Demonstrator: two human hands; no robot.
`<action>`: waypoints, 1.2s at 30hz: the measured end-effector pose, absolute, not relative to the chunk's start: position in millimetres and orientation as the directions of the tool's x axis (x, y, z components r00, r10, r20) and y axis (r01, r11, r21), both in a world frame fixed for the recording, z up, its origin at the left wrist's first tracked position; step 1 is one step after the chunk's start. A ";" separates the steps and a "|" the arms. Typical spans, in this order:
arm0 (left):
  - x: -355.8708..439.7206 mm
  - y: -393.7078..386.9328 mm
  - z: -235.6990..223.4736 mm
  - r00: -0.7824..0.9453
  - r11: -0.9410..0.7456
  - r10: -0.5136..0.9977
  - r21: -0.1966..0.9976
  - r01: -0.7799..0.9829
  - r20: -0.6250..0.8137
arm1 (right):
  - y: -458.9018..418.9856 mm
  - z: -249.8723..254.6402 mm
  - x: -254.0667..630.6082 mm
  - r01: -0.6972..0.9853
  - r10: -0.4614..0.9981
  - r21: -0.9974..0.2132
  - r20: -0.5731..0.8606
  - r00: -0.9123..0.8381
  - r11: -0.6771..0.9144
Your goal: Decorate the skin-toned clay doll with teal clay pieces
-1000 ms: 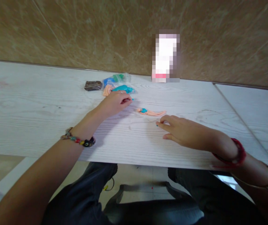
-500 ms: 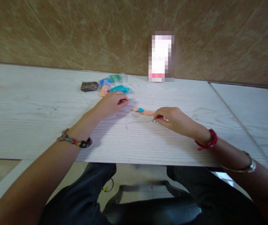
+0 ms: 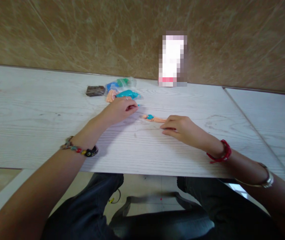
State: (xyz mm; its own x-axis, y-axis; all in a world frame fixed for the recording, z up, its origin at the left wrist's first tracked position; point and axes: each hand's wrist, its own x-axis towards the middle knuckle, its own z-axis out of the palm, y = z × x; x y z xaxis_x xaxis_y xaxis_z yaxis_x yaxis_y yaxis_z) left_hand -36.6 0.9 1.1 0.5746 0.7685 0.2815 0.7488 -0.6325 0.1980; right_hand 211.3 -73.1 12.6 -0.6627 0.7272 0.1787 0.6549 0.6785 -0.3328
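A small peach clay figure (image 3: 153, 118) with a teal top lies flat on the white wood-grain table (image 3: 32, 126). My right hand (image 3: 179, 128) rests over its leg end with fingers curled down on it. My left hand (image 3: 121, 108) sits just left of the figure, fingers closed in a pinch on something small that I cannot make out; a ring shows on one finger. Behind my left hand lie lumps of teal clay (image 3: 127, 94) and peach clay (image 3: 111, 96).
A clear bag of blue and green clay (image 3: 120, 83) and a dark brown block (image 3: 95, 90) lie near the wall. A white blurred container (image 3: 172, 61) stands against the brown marbled wall. A table seam runs at the right. My knees show below the table's front edge.
My right hand moved forward from the table onto the leg end of the figure and closed down on it. My left hand stayed in place.
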 end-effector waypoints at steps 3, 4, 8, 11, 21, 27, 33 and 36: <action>-36.6 1.1 0.9 0.578 -0.637 0.765 0.200 0.745 0.283 | -73.8 13.5 209.2 0.678 0.783 -0.401 0.218 -0.583 0.616; -36.8 1.3 0.5 0.579 -0.638 0.764 0.201 0.743 0.286 | -73.8 13.6 208.8 0.681 0.799 -0.425 0.232 -0.554 0.596; -37.3 1.5 -0.8 0.583 -0.645 0.758 0.203 0.737 0.294 | -72.7 14.3 208.7 0.643 0.802 -0.488 0.266 -0.534 0.590; -36.8 0.4 -0.1 0.580 -0.643 0.759 0.198 0.740 0.296 | -70.9 15.9 208.3 0.611 0.789 -0.512 0.270 -0.552 0.603; -34.1 -0.8 1.2 0.568 -0.628 0.773 0.217 0.747 0.283 | -76.9 0.0 202.0 0.692 0.712 -0.172 0.204 -0.672 0.701; -33.5 -1.2 1.8 0.566 -0.623 0.777 0.208 0.754 0.275 | -79.8 -9.4 199.2 0.629 0.683 -0.267 0.331 -0.652 0.730; -34.7 0.0 0.5 0.570 -0.625 0.778 0.229 0.746 0.265 | -80.7 -11.0 200.3 0.525 0.643 -0.376 0.365 -0.673 0.763; -35.1 0.6 -0.5 0.581 -0.636 0.770 0.240 0.734 0.262 | -82.0 -12.2 201.0 0.568 0.682 -0.380 0.356 -0.639 0.730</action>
